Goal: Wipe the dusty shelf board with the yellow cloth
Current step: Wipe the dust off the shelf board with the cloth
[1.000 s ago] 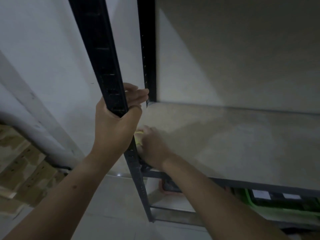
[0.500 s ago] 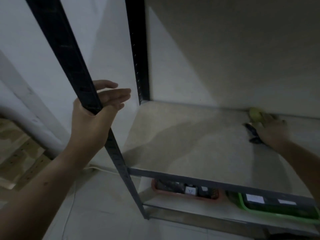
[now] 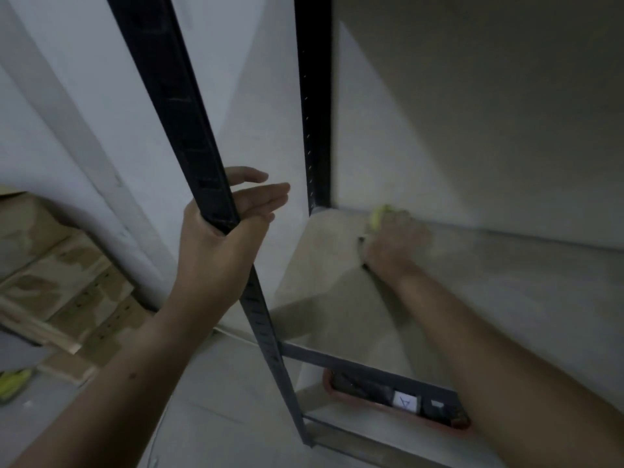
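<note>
The pale shelf board (image 3: 489, 298) spans the right half of the head view. My right hand (image 3: 393, 239) is at its back left corner, gripping the yellow cloth (image 3: 378, 216) against the board; only a small bunch of cloth shows beyond the fingers, and the hand is blurred. My left hand (image 3: 219, 238) rests against the dark front upright (image 3: 189, 130) of the rack, thumb behind the post and fingers stretched straight past it.
A dark rear upright (image 3: 315, 113) stands at the board's back left corner against the white wall. Below the board, a red tray (image 3: 398, 403) holds dark items. Wooden boards (image 3: 60, 282) lean at the left, over a tiled floor.
My right hand with the cloth swept from the front left corner to the back right of the board, then back left along the rear edge. The left hand's fingers have straightened on the post.
</note>
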Motion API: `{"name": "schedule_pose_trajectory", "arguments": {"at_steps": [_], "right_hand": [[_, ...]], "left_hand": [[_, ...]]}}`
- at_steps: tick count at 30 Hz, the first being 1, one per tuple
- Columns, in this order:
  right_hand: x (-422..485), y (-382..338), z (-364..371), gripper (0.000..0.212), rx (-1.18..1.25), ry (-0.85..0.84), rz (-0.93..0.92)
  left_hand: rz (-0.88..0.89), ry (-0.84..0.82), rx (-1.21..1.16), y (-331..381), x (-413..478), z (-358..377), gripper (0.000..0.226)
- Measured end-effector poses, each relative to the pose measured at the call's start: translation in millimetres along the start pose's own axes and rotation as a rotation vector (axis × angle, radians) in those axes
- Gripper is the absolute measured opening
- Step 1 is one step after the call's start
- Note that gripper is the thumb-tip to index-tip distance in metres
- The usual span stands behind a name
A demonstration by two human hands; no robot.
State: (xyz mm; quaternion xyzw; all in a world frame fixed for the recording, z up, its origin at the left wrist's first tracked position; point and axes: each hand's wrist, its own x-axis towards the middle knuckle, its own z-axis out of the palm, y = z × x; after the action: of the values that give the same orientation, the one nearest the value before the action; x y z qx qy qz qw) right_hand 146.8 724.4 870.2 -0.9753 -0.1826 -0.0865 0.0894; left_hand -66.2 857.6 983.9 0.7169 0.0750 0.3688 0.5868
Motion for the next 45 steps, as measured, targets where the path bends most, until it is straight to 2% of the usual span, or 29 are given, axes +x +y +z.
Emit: {"name": "schedule_pose_trajectory", "arguments": {"at_steps": [3,5,7,9,11,13,16,18,19,22,23,25,27,29,31,33,35,36,39,42,45], "right_hand": [[-1.6,-74.7,9.4,0.04,0.136,-0.069,-0.118],[-8.3,-107.1,15.2,0.035,0.184,-0.162,-0.282],[-23.5,-119.4,14.6,0.028,0.218,-0.197,-0.485],[-37.7,-114.8,7.0,0.029,0.404,-0.262,-0.578],[-42.6,-94.6,-11.3,0.034,0.654,-0.282,-0.49],[-38.9,-53.8,-33.5,0.034,0.749,-0.154,-0.334],[-27.1,38.2,-60.1,0.035,0.611,0.139,-0.193],[-25.6,103.1,-69.6,0.039,0.526,0.235,-0.03],[-29.2,133.4,-68.9,0.04,0.445,0.226,0.036],[-52.2,190.4,-55.3,0.037,0.188,0.011,0.159],[-60.4,190.6,-51.1,0.038,0.13,-0.03,0.132],[-76.6,166.3,-42.8,0.039,0.163,-0.07,0.064],[-93.8,119.3,-37.4,0.038,0.158,-0.061,-0.017],[-115.1,61.9,-33.8,0.045,0.147,-0.09,-0.13],[-137.3,6.2,-32.9,0.051,0.218,-0.128,-0.292],[-154.3,-35.0,-34.5,0.049,0.315,-0.18,-0.509],[-160.8,-52.8,-40.1,0.045,0.426,-0.254,-0.67],[-159.4,-52.4,-44.2,0.042,0.501,-0.31,-0.689],[-145.1,-23.7,-63.4,0.042,0.733,-0.453,-0.586],[-128.0,43.3,-75.9,0.047,0.653,-0.247,-0.397],[-107.8,146.5,-77.5,0.046,0.356,-0.012,-0.106]], "left_hand": [[0.016,0.011,0.008,-1.9,-0.3,-0.9,0.035],[0.026,0.013,0.022,-1.7,0.4,-1.3,0.036],[0.013,0.019,0.019,-0.2,-0.3,-1.7,0.037],[0.0,0.024,0.016,1.2,-1.1,-1.7,0.036],[-0.018,0.021,0.028,3.1,-2.5,-2.2,0.036],[-0.034,0.016,0.057,5.3,-3.3,-2.5,0.035],[-0.051,0.019,0.083,8.3,-4.6,-2.5,0.032],[-0.055,0.021,0.095,10.7,-4.9,-1.6,0.031],[-0.053,0.022,0.098,11.6,-5.0,-1.0,0.031],[-0.054,0.026,0.1,12.8,-6.0,0.5,0.03],[-0.054,0.029,0.097,12.4,-6.2,1.1,0.03],[-0.05,0.037,0.093,12.1,-5.9,1.7,0.03],[-0.05,0.042,0.084,12.7,-5.6,2.6,0.03],[-0.044,0.041,0.081,13.7,-5.5,2.6,0.03],[-0.045,0.036,0.085,14.5,-6.0,2.5,0.029],[-0.048,0.034,0.091,15.0,-6.4,2.4,0.028],[-0.055,0.028,0.092,15.4,-6.7,1.7,0.028],[-0.06,0.026,0.091,15.9,-6.8,1.4,0.029],[-0.071,0.012,0.078,16.1,-7.0,1.1,0.028],[-0.071,-0.006,0.059,16.2,-6.7,1.0,0.028],[-0.068,-0.016,0.037,15.6,-6.4,1.2,0.029]]}}
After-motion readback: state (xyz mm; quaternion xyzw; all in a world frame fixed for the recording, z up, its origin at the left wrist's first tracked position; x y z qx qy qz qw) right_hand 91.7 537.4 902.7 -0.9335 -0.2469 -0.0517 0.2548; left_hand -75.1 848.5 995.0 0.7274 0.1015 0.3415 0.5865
